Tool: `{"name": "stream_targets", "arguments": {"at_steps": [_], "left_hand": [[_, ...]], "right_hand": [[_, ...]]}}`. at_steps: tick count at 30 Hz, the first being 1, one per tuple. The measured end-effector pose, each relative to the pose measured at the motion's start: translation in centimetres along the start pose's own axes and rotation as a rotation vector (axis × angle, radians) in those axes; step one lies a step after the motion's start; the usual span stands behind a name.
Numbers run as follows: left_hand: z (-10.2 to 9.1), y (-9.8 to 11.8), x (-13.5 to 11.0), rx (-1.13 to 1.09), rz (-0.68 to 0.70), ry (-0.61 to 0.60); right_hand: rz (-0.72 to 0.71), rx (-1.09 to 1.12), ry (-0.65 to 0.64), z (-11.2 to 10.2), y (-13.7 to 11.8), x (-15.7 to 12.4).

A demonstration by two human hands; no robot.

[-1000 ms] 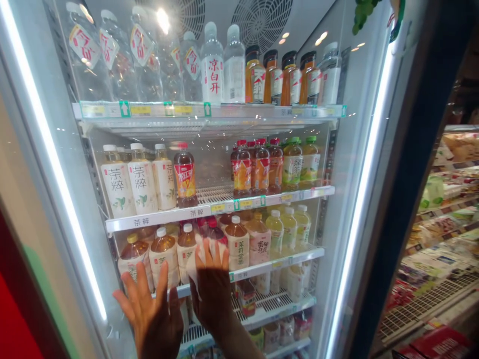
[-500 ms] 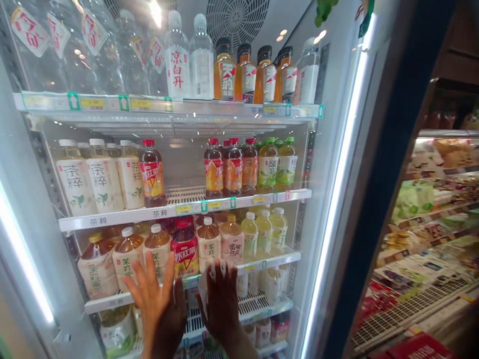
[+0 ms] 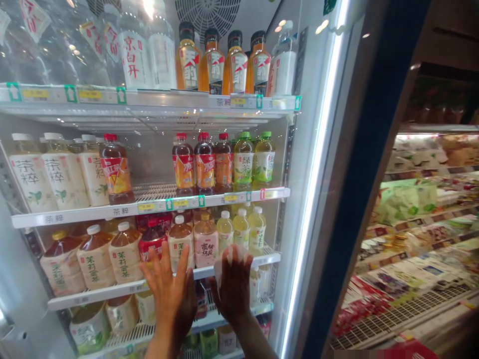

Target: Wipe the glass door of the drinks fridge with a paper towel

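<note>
My left hand (image 3: pixel 168 284) is raised, with its fingers spread and pointing up. It is in front of a large red-labelled bottle (image 3: pixel 152 240) and a cream-labelled bottle (image 3: pixel 181 244). My right hand (image 3: pixel 235 284) lies flat to its right, fingers stretched upward, before the lower drinks shelves. A pale, see-through patch (image 3: pixel 218 271) shows beside its fingers; whether it is a cloth or a reflection I cannot tell. Both palms face the lit drinks cooler, seemingly at its glass front. Neither hand grips a bottle.
Bottled drinks fill several shelves, among them green tea bottles (image 3: pixel 243 162) and amber bottles (image 3: pixel 211 65). A bright light strip (image 3: pixel 314 164) runs down the cooler's right side, beside a dark frame (image 3: pixel 359 164). Farther right, an open display rack (image 3: pixel 389 304) holds packaged goods.
The view has swung right, so the cooler's shelves sit farther left. Both hands have shifted right across the cooler front, staying raised with their fingers stretched.
</note>
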State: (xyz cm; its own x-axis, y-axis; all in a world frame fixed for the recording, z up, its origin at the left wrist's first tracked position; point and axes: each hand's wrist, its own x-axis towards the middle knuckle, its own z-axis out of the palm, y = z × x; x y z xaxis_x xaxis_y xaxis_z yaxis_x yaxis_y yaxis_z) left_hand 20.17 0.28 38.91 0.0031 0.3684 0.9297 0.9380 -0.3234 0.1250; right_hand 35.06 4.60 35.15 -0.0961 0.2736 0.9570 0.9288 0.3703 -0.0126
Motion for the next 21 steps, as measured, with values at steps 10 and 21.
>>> {"name": "stream_targets", "arguments": {"at_steps": [10, 21], "left_hand": [[1.8, 3.5, -0.1, 0.009, 0.031, -0.007], [1.5, 3.0, -0.6, 0.035, 0.034, -0.011]], "right_hand": [[0.092, 0.019, -0.018, -0.7, 2.5, -1.0], [0.132, 0.018, 0.008, -0.4, 3.1, -1.4]]}}
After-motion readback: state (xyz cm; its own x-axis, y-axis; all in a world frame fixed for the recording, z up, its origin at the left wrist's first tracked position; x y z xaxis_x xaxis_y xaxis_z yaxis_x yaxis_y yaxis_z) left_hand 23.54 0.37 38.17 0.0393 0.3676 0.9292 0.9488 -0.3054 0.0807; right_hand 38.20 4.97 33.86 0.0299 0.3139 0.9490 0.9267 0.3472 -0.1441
